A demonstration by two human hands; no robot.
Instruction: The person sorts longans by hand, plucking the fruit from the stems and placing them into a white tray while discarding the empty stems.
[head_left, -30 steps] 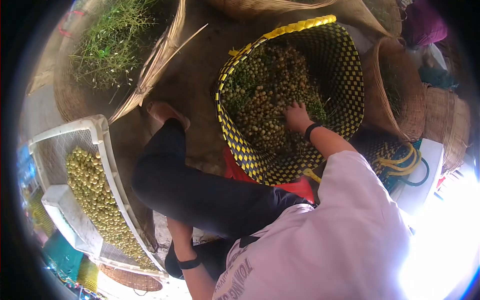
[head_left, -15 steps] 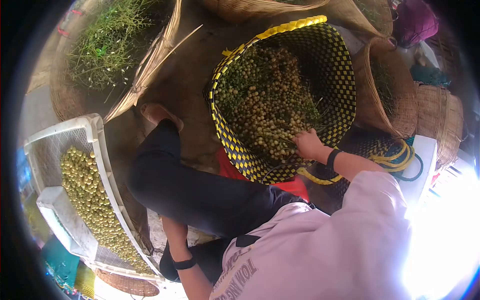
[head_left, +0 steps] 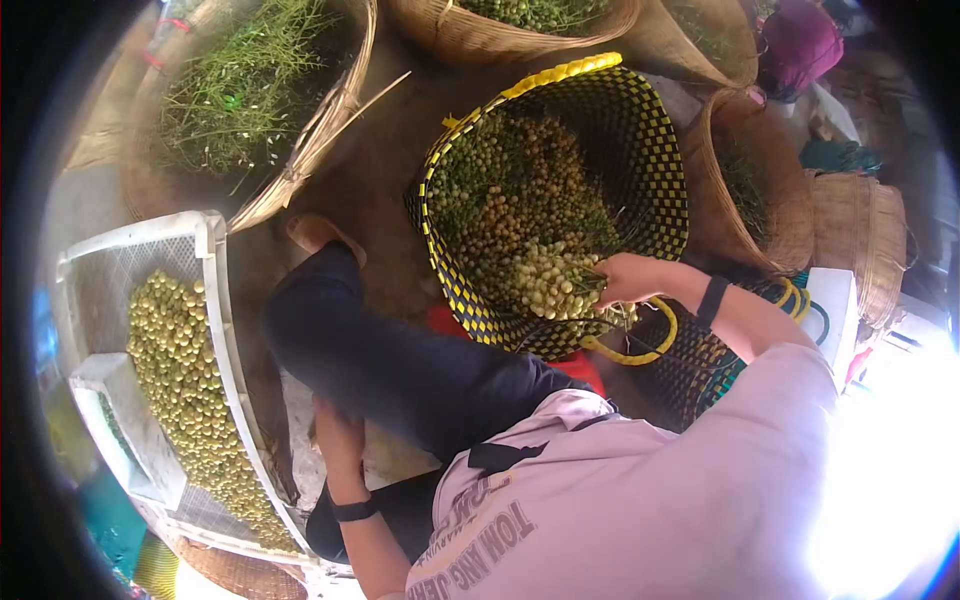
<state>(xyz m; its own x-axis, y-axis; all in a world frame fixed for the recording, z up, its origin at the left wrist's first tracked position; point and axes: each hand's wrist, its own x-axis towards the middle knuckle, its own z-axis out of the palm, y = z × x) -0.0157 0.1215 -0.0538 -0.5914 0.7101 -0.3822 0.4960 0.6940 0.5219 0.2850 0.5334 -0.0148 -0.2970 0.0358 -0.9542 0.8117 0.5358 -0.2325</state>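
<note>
- The left hand (head_left: 338, 438) is at 7 o'clock, low beside the dark trouser leg and pressed toward the ground. Its fingers are hidden, so I cannot tell whether they are spread or curled.
- Just beyond it, at 9 o'clock, a white plastic crate (head_left: 228, 330) holds a layer of loose yellow-green fruits (head_left: 175, 370).
- The right hand (head_left: 628, 278), with a black wristband (head_left: 712, 298), is at 2 o'clock, its fingers curled around the stalks of a bunch of small pale fruits (head_left: 553, 283).
- That bunch lies inside the yellow-and-black woven basket (head_left: 655, 180), against its near wall at 1 o'clock, on top of the heap.
- The fruits look light, round and thin-skinned, likely to roll, drop off or bruise if squeezed. The wiry stalks seem the safer place to grip.
- Farther off, at 11 o'clock, a wicker basket (head_left: 330, 130) holds green stalks.
</note>
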